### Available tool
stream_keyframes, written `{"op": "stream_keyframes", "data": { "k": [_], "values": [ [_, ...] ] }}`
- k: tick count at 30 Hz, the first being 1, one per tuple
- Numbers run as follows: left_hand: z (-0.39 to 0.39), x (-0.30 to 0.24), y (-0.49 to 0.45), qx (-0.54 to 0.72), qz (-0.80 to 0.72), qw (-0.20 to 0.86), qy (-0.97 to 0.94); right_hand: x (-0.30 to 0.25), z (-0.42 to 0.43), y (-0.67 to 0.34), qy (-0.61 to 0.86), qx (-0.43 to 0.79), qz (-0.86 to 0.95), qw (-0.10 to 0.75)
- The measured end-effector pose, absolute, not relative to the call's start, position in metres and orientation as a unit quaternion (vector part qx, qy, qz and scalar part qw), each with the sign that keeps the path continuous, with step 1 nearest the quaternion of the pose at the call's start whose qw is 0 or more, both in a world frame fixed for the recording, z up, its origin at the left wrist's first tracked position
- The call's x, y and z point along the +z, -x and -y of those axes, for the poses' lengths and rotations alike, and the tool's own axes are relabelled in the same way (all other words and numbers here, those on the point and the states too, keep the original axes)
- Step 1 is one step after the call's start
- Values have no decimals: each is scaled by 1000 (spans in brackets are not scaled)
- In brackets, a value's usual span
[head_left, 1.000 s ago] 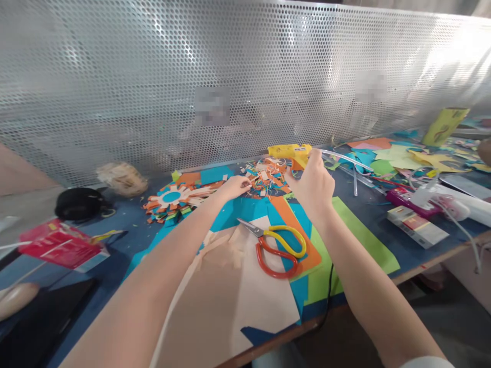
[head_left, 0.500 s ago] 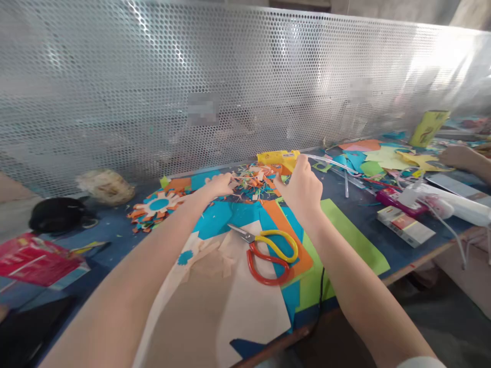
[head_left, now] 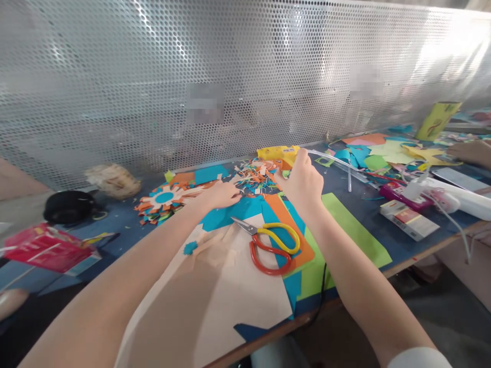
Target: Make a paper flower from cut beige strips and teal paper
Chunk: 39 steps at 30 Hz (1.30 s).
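My right hand [head_left: 305, 179] is closed around the handle of a yellow hot glue gun [head_left: 274, 152]. A clear glue stick [head_left: 333, 157] runs out of its back end. Over the near left side of a pile of shredded paper scraps [head_left: 257, 174] is my left hand [head_left: 225, 194], its fingers loosely apart and nothing visible in them. Left of that hand lies a layered paper flower [head_left: 163, 198] with a blue centre. Scissors [head_left: 268, 243] with one yellow and one red handle rest on pale paper [head_left: 245, 301], near a small blue paper disc [head_left: 190, 248].
Green paper [head_left: 353, 235] lies right of my right forearm. A small box [head_left: 408, 220] and a white and magenta device [head_left: 406, 194] stand farther right, near another person's hand [head_left: 470, 152]. At left are a black round object [head_left: 69, 207] and a red packet [head_left: 49, 248]. Perforated metal panel [head_left: 249, 66] behind.
My left hand has moved back from the scrap pile, a little nearer to me. My right hand stays on the glue gun. The view has shifted slightly.
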<state>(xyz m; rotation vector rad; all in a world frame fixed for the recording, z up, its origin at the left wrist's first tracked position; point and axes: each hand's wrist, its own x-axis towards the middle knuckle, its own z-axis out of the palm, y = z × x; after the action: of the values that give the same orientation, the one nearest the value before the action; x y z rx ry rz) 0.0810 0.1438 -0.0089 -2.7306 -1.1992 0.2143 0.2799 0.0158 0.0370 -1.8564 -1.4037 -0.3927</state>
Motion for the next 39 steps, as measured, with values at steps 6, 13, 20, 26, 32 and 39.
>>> {"op": "stream_keyframes", "data": {
  "k": [6,13,20,26,32,39],
  "values": [
    [-148,-16,-81,70,372,117,918,39,-15,-281,722,-142,557,385],
    [-145,-8,-96,-38,432,135,891,38,-15,-282,727,-151,553,378],
    [-111,-9,-104,-127,339,-176,916,39,-14,-280,726,-156,553,379],
    [-110,-10,-104,-173,364,-189,895,39,-14,-279,724,-154,557,377],
    [-111,-7,-104,-190,373,-226,880,38,-14,-278,722,-128,561,383],
    [-116,-16,-101,-267,372,-293,839,26,-21,-272,705,32,565,428]
  ]
}}
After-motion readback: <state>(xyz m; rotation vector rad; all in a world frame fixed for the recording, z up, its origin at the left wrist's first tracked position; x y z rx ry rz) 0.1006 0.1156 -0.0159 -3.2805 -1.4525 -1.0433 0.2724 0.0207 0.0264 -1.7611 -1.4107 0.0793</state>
